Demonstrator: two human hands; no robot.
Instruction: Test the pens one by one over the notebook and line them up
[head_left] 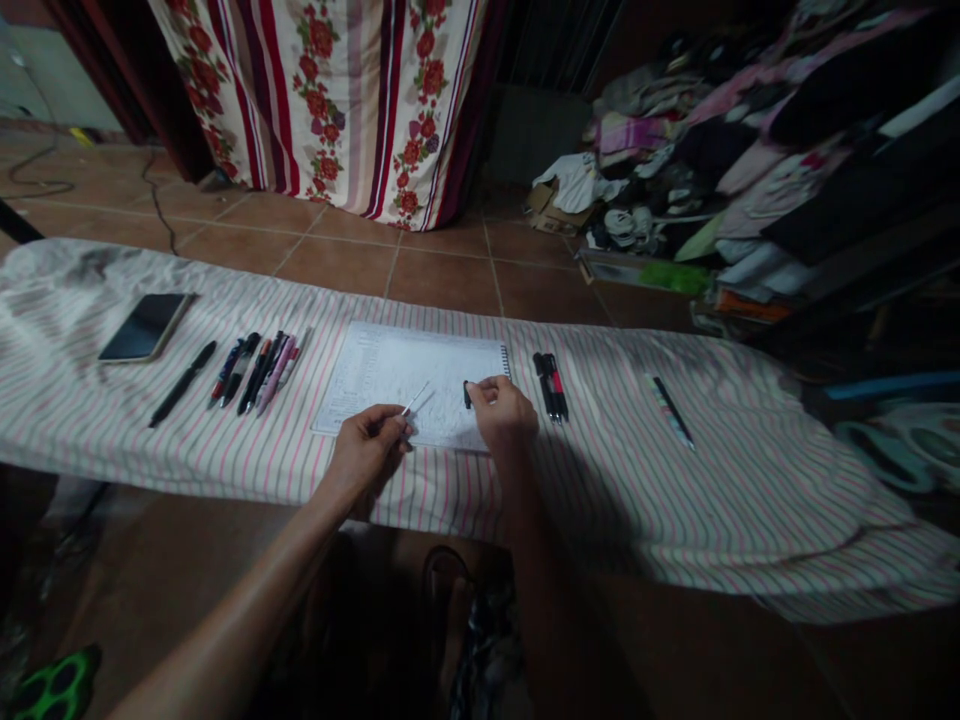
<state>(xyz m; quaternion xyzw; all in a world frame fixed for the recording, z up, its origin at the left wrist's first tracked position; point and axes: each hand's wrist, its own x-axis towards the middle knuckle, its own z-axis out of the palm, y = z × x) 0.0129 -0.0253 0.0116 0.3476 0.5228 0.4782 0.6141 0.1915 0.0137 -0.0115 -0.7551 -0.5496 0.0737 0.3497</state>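
A slim pale rod [416, 397] slants up and away over the lower part of a spiral-bound notebook [424, 352], its near end pinched between the thumb and fingers of the left hand [371, 437], which is closed down to that grip. The right hand [508, 412], likewise drawn in to a pinch, has hold of a small black piece [467, 395] above the right part of the page; the two held parts are apart. The notebook lies open with writing on it, too faint to read, and its coil runs along the right edge. Just right of the right hand, a pair of pens [555, 385], black and red-and-black, lie side by side. Left of the notebook is a close row of assorted pens [261, 373], then a single black pen [182, 385] and, farther left, a dark-screened phone [148, 326]. Well off to the right lies a lone slender pen [673, 410], dark at one end and pale at the other. All rest on a table [622, 460] covered in striped cloth. Beyond it are a tiled floor [442, 272], a flowered curtain [364, 100] and a heap of clothes [630, 135].
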